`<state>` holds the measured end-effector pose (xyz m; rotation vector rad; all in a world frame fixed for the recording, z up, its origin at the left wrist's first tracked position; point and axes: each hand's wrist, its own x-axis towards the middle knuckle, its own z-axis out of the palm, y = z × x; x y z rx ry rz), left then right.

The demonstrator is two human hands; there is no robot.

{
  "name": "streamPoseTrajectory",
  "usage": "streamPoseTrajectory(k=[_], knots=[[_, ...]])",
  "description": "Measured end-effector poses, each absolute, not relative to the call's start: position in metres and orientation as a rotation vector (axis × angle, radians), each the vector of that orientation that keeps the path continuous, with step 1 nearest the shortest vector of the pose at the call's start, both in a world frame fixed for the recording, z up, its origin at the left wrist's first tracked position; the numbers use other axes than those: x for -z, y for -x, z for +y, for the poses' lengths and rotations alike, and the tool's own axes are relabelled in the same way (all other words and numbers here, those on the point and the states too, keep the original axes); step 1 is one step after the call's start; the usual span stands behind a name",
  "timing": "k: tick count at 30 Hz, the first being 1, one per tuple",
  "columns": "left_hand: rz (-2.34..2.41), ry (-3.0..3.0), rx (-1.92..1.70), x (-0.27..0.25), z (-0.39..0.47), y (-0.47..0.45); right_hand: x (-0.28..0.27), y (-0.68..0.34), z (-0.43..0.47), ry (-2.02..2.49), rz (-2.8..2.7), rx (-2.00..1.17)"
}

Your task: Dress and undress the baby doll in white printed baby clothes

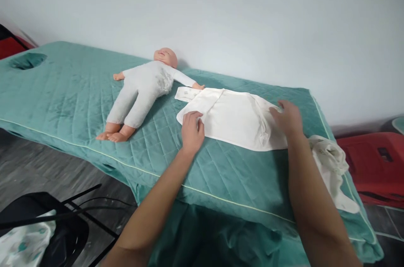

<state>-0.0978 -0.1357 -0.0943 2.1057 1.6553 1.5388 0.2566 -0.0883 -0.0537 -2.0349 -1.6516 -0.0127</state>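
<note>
Garment flat under both hands' fingertips

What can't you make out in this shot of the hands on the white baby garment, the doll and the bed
Head view, the only one:
- White garment: its right end is under the right hand; the left hand covers its near left corner.
- Tag by the doll: print too small to read.
- Crumpled cloth: partly behind the right forearm, kind unclear.
- Printed fabric: cut off by the bottom-left edge.
- Red object: cut off at the right edge.
</note>
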Motion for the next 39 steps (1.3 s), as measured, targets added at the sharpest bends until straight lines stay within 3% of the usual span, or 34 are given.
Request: streamPoseTrajectory(k=[8, 16, 21, 26, 29, 34, 39], knots=[[1.426, -2.387, -1.191, 0.085, -0.148, 0.079, 0.054, -0.299, -0.105, 2.475, -1.506, -0.185], [1.297, -2.357, -0.840, 0.077, -0.142, 0.013, 0.041, -0.300, -0.115, 2.259, -1.147, 0.123], [1.316, -2.390, -0.630, 0.074, -0.129, -0.033, 0.053, -0.304, -0.115, 2.384, -1.061, -0.072], [1.215, -2.496, -0.608, 0.075, -0.126, -0.039, 0.060, -0.305, -0.111, 2.416, -1.166, 0.032], [1.127, -2.559, -0.653, 0.073, -0.136, -0.036, 0.063, -0.293, -0.103, 2.173, -1.421, 0.117], [0.891, -2.722, -0.604, 0.065, -0.166, -0.055, 0.077, -0.269, -0.087, 1.711, -1.876, -0.150], [1.035, -2.818, -0.518, 0.062, -0.180, -0.080, 0.077, -0.263, -0.081, 1.806, -1.832, -0.156]])
